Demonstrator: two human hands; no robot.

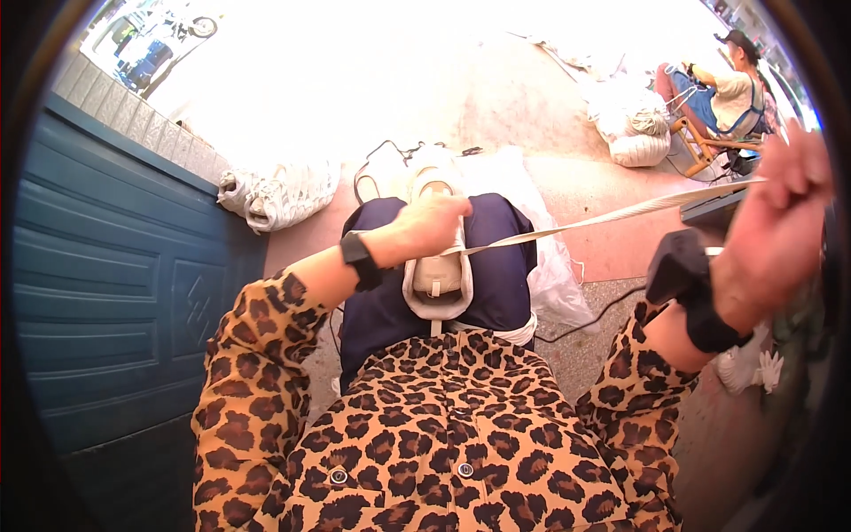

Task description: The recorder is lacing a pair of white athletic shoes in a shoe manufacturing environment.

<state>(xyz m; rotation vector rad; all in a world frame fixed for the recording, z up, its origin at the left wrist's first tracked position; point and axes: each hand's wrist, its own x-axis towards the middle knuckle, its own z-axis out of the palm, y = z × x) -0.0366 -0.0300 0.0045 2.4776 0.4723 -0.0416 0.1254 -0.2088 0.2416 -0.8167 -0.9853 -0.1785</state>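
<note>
A pale beige shoe [441,277] rests in my lap between my thighs, with its heel end toward me. My left hand [427,226] is closed over the upper part of the shoe, its fingers curled at the middle. From beside that hand a flat whitish lace [612,213] stretches tight to the right and slightly upward. The lace's far end reaches my right hand [780,217], which is raised at the right edge with fingers pinched together; motion blurs it somewhat. The front of the shoe is partly covered by my left hand.
A blue panelled door [106,284] stands at my left. White bundled straps [284,195] lie beside it. A clear plastic bag [558,284] and a black cable [603,312] are right of my legs. Farther right are white bundles [634,133] and a seated person [731,97].
</note>
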